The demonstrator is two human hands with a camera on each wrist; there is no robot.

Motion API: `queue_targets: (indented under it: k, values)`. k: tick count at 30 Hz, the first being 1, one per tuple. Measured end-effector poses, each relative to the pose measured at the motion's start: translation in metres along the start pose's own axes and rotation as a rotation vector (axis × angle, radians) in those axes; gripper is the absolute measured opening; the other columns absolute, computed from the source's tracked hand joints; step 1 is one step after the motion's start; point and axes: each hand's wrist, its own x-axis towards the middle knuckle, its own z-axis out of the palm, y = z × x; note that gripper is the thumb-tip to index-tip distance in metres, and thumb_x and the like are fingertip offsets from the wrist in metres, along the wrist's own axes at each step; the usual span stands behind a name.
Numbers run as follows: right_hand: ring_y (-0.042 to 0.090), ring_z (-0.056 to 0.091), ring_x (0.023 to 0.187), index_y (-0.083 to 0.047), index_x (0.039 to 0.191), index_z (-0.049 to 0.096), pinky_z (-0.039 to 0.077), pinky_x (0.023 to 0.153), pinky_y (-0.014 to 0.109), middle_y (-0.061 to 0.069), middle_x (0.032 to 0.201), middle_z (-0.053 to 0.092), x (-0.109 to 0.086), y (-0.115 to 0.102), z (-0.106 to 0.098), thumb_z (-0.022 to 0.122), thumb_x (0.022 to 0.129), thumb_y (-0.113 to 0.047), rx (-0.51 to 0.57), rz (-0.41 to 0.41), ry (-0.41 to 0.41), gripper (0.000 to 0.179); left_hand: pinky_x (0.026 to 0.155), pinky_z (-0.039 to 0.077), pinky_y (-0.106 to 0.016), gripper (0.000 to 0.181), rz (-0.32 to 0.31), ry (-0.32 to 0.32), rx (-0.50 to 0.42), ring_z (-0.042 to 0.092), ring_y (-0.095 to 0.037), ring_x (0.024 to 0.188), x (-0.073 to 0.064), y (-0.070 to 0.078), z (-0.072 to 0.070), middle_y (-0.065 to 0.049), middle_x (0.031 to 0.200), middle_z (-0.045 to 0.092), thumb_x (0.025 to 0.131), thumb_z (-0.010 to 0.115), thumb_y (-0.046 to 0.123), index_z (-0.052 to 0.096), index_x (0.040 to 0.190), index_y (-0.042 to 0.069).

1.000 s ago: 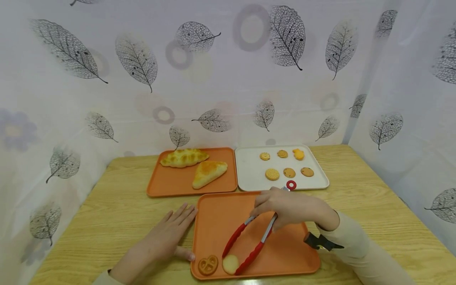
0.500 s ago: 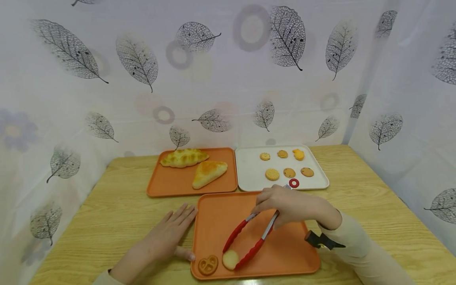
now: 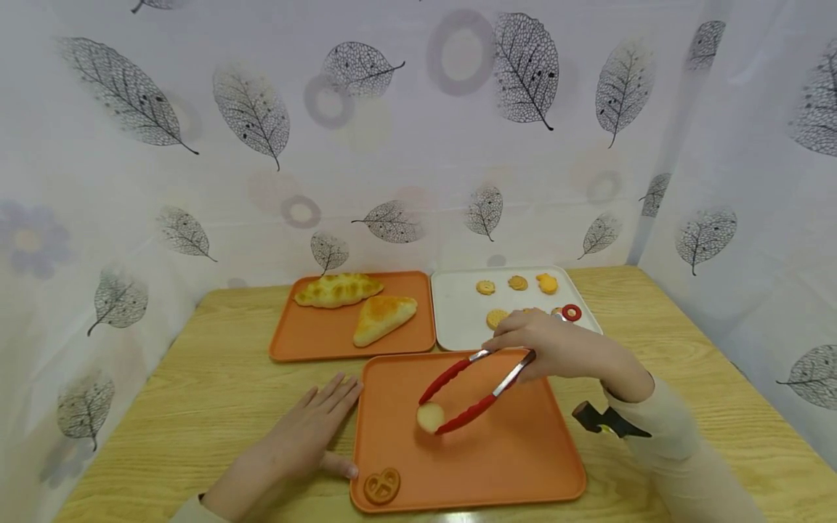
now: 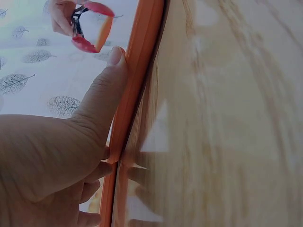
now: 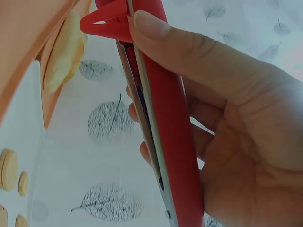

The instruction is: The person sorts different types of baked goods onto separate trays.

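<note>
My right hand [image 3: 562, 345] grips a pair of red-and-metal tongs [image 3: 468, 415] around the handles, and in the right wrist view the thumb lies along the red handle [image 5: 173, 118]. Between the tong tips is a pale round cookie [image 3: 429, 418], held above the front orange tray [image 3: 497, 472]; the left wrist view shows it edge-on [image 4: 104, 34]. A pretzel-shaped cookie [image 3: 382, 486] lies in that tray's near left corner. My left hand [image 3: 297, 436] rests flat beside the tray's left edge, fingers straight, its thumb [image 4: 102, 94] against the rim.
Behind, a second orange tray [image 3: 314, 341] carries a braided bread [image 3: 338, 290] and a triangular bread [image 3: 384, 319]. To its right, a white tray [image 3: 458, 312] holds several small cookies, some hidden by my right hand. A leaf-patterned curtain [image 3: 405, 160] encloses the wooden table [image 3: 216, 370].
The tongs have closed on the pale cookie and lifted it off the front tray, away from the pretzel-shaped cookie. My right hand has moved back and to the right. The left hand stays put.
</note>
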Motion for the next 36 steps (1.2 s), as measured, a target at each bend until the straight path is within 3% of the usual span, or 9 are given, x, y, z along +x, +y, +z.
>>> queue_targets:
  k: [6, 11, 15, 22, 28, 36]
  values:
    - [0.014, 0.057, 0.092, -0.015, 0.115, 0.072, 0.050, 0.076, 0.030, -0.003, 0.107, 0.069, -0.008, 0.016, -0.007, 0.087, 0.068, -0.030, -0.018, 0.042, 0.076, 0.051, 0.118, 0.018, -0.063, 0.121, -0.016, -0.017, -0.026, 0.011, -0.035, 0.152, -0.001, 0.000, -0.001, -0.015, 0.163, 0.018, 0.068, 0.056, 0.079, 0.018, 0.156, 0.007]
    - [0.008, 0.051, 0.086, -0.013, 0.114, 0.073, 0.045, 0.071, 0.027, -0.005, 0.101, 0.066, -0.013, 0.026, -0.009, 0.090, 0.064, -0.019, -0.046, 0.078, 0.136, 0.054, 0.117, 0.019, -0.064, 0.120, -0.006, -0.006, -0.028, 0.012, -0.037, 0.151, -0.001, 0.000, 0.001, -0.016, 0.162, 0.020, 0.068, 0.056, 0.079, 0.019, 0.156, 0.006]
    - [0.007, 0.051, 0.083, -0.007, 0.113, 0.072, 0.048, 0.066, 0.023, -0.002, 0.098, 0.065, -0.016, 0.034, -0.010, 0.091, 0.061, -0.015, -0.058, 0.090, 0.197, 0.056, 0.117, 0.019, -0.064, 0.121, -0.008, -0.002, -0.027, 0.012, -0.036, 0.151, -0.001, 0.000, 0.001, -0.016, 0.163, 0.019, 0.068, 0.056, 0.079, 0.018, 0.156, 0.006]
    - [0.017, 0.057, 0.085, -0.003, 0.116, 0.071, 0.050, 0.071, 0.033, 0.005, 0.100, 0.067, -0.016, 0.043, -0.008, 0.089, 0.064, -0.011, -0.099, 0.248, 0.207, 0.057, 0.116, 0.021, -0.065, 0.121, 0.003, 0.002, -0.018, 0.014, -0.039, 0.151, 0.000, 0.000, 0.000, -0.018, 0.162, 0.020, 0.068, 0.056, 0.079, 0.019, 0.156, 0.005]
    - [0.024, 0.057, 0.081, 0.000, 0.113, 0.071, 0.048, 0.067, 0.036, 0.007, 0.094, 0.066, -0.014, 0.052, -0.003, 0.089, 0.064, -0.017, -0.163, 0.338, 0.219, 0.054, 0.115, 0.021, -0.065, 0.120, 0.007, 0.008, -0.020, 0.014, -0.038, 0.151, 0.000, -0.001, 0.000, -0.017, 0.162, 0.020, 0.068, 0.056, 0.079, 0.019, 0.156, 0.005]
    - [0.030, 0.060, 0.086, -0.001, 0.117, 0.069, 0.052, 0.070, 0.044, 0.012, 0.098, 0.068, -0.010, 0.072, 0.016, 0.088, 0.067, -0.020, -0.244, 0.460, 0.236, 0.057, 0.116, 0.020, -0.065, 0.120, 0.001, 0.000, -0.015, 0.013, -0.038, 0.151, 0.000, -0.001, 0.000, -0.018, 0.162, 0.020, 0.068, 0.055, 0.079, 0.019, 0.156, 0.005]
